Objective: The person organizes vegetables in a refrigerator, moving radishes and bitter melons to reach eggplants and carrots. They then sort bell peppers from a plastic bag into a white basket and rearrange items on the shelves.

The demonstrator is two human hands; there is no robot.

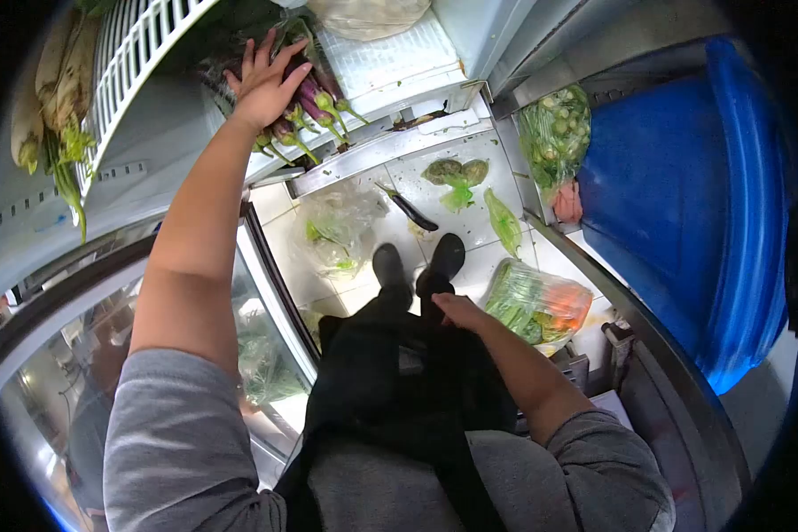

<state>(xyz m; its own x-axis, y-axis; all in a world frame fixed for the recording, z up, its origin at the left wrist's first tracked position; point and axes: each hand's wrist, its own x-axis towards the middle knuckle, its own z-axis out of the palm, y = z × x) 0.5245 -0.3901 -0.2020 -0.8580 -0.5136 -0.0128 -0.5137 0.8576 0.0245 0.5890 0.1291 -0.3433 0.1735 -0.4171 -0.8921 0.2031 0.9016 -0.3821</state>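
Head view: left hand [264,89] spread on purple eggplants [317,99] (right hand [458,312] lower).

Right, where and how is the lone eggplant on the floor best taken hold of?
Probably around the middle of the eggplant, from above, closing across its narrow width: it lies lengthwise on the tiles, long and slender, with bare space along both sides.
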